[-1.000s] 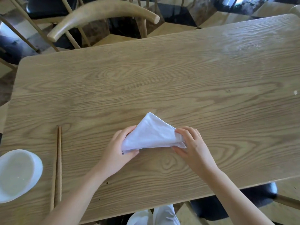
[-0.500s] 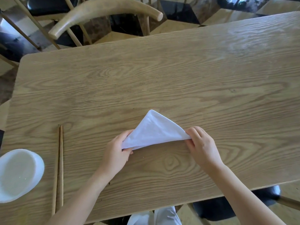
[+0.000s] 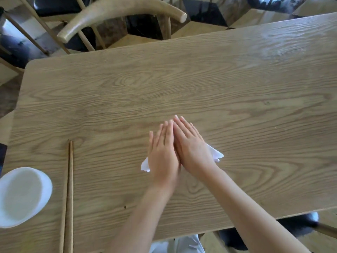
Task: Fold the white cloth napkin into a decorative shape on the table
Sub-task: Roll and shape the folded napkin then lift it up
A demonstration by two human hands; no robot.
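The white cloth napkin (image 3: 216, 154), folded into a triangle, lies flat on the wooden table (image 3: 200, 84) and is almost wholly covered by my hands. Only its two lower corners show, one at the left and one at the right. My left hand (image 3: 163, 152) lies palm down on its left half, fingers straight and close together. My right hand (image 3: 191, 145) lies palm down on its right half, touching the left hand along the inner edge. Both hands press the cloth flat; neither grips it.
A pair of wooden chopsticks (image 3: 68, 194) lies to the left, pointing away from me. A white bowl (image 3: 21, 196) sits at the table's left edge. A wooden chair back (image 3: 120, 10) stands beyond the far edge. The table's near edge runs just below my forearms.
My hands let go of the napkin's two lower corners and moved inward and forward onto it. The raised triangle is now pressed flat under both palms.
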